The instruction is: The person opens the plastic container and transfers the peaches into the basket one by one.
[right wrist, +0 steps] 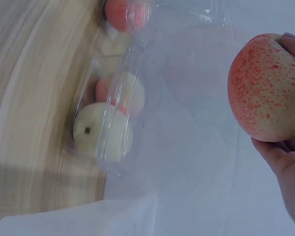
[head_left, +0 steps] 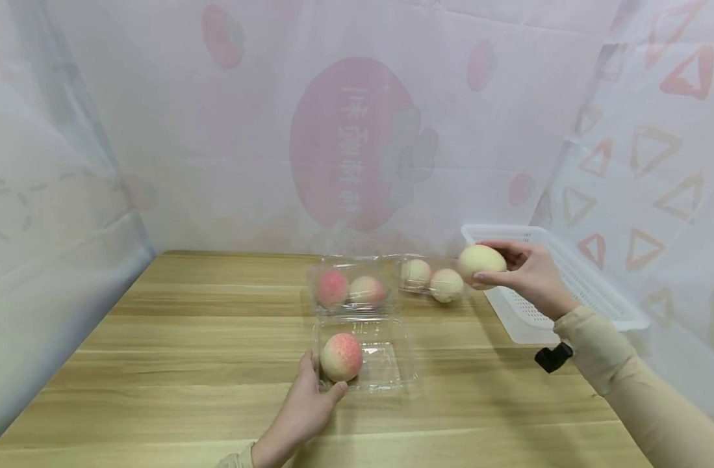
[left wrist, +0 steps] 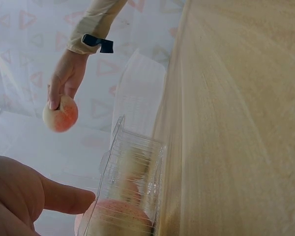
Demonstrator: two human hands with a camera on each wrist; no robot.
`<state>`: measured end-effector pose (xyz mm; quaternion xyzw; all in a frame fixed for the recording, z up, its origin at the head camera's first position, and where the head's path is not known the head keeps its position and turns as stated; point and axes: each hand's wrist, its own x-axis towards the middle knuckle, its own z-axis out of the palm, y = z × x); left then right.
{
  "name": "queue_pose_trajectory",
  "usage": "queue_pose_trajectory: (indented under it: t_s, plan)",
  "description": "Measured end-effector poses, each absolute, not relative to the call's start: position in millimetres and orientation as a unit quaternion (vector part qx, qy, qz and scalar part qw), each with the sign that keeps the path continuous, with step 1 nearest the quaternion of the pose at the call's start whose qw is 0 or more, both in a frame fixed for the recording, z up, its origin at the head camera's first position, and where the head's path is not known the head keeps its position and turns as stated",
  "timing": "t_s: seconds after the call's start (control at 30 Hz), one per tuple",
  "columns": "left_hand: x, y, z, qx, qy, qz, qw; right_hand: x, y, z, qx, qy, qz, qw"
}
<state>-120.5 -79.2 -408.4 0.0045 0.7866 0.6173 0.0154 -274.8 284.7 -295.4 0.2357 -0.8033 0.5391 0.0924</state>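
Right grip [head_left: 523,273] curled round a pale peach [head_left: 481,261], up above the bench [head_left: 158,364]. Left grip [head_left: 310,400] relaxed, fingertips touching the open clamshell tray [head_left: 386,364] holding another peach [head_left: 341,357].

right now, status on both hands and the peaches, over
Right hand holds a peach in the air beside the basket. Left hand steadies the open box, one peach inside. Nothing between.

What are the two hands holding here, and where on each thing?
Right hand pinches a peach by its sides, in the air. Left hand touches the clear box with one peach inside.
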Motion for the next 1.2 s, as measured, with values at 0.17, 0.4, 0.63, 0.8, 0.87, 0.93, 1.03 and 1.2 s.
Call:
queue_pose_trajectory:
  t_s: [0.17, 0.4, 0.63, 0.8, 0.87, 0.93, 1.03, 1.2]
  plan:
    - [-120.5, -78.2, -407.9, 0.005, 0.785, 0.619, 0.016, -271.4, 310.3, -295.4, 0.195, -0.809, 0.545, 0.104]
    - [-120.7, -77.5, -407.5, 0.006, 0.786, 0.618, 0.017, -269.2, 351.3, -306.9, 0.164, -0.832, 0.517, 0.119]
    - [-119.4, -78.1, -407.3, -0.001, 0.791, 0.611, 0.015, -266.6, 378.4, -314.8, 0.129, -0.846, 0.502, 0.12]
    - [-118.9, -80.5, -405.6, -0.004, 0.793, 0.609, 0.014, -265.9, 381.4, -316.9, 0.116, -0.856, 0.492, 0.109]
    - [-118.2, -81.3, -405.7, -0.006, 0.791, 0.611, 0.018, -266.5, 381.9, -318.1, 0.114, -0.859, 0.488, 0.107]
    - [-117.3, -82.0, -406.1, -0.01, 0.789, 0.614, 0.021, -268.0, 382.5, -320.1, 0.114, -0.863, 0.481, 0.104]
    - [-116.5, -82.9, -407.0, -0.015, 0.788, 0.616, 0.023, -270.5, 384.2, -324.8, 0.117, -0.866, 0.476, 0.103]
    - [-117.4, -83.8, -407.6, -0.005, 0.788, 0.615, 0.017, -269.2, 388.8, -335.4, 0.12, -0.873, 0.462, 0.1]
